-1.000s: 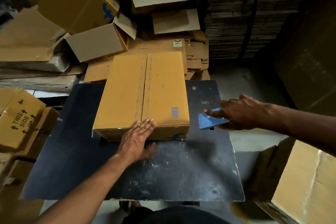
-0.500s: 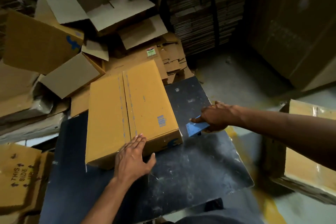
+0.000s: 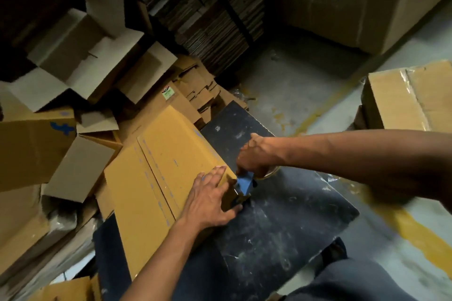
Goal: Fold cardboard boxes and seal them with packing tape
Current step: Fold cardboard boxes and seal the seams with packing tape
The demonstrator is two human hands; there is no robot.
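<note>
Open cartons (image 3: 80, 56): heaped at far left, flaps up; flattened cardboard beneath
Folded box (image 3: 168, 168): yellow-brown, flaps closed, lying on the black table (image 3: 288, 217); its far end overhangs the table's left edge
Left hand (image 3: 210, 200): fingers straight, pressing flat on the box's near right corner
Right hand (image 3: 259, 156): clamped round a blue tape dispenser (image 3: 244, 182), held at that same corner
Taped carton (image 3: 411, 100): on the floor, far right
</note>
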